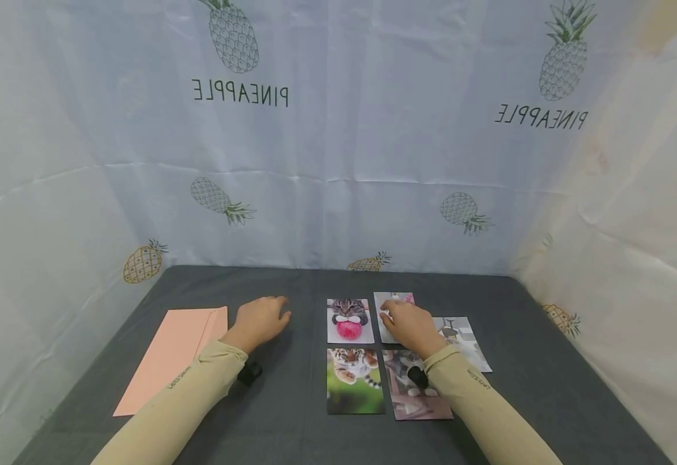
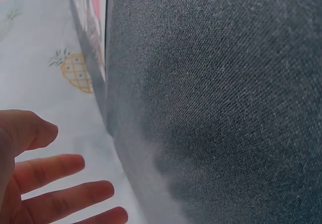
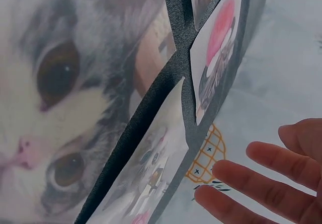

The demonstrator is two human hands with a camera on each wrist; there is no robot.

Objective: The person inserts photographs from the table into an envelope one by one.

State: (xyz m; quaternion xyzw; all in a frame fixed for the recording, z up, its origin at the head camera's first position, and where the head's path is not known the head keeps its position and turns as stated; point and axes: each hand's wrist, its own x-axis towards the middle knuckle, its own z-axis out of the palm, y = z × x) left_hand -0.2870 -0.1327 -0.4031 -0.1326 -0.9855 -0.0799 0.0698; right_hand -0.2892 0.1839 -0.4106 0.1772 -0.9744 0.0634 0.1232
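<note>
My left hand (image 1: pixel 259 321) hovers over the dark cloth between a pink envelope-like sheet (image 1: pixel 170 361) and the picture cards. In the left wrist view its fingers are spread and hold nothing. Over a white-and-pink cat card (image 1: pixel 387 334) at the upper right of the group is my right hand (image 1: pixel 411 325); its fingers show extended and empty in the right wrist view. Left of it lies a card of a cat with a pink ball (image 1: pixel 350 323). Nearer me are a tiger cub card (image 1: pixel 354 394) and a grey kitten card (image 1: pixel 416 408), partly covered by my right wrist.
A pale card (image 1: pixel 469 342) lies askew right of the group, overlapped by my right hand and forearm. The table with its dark cloth (image 1: pixel 309 284) is bounded at the back and sides by white pineapple-print curtains (image 1: pixel 338 129).
</note>
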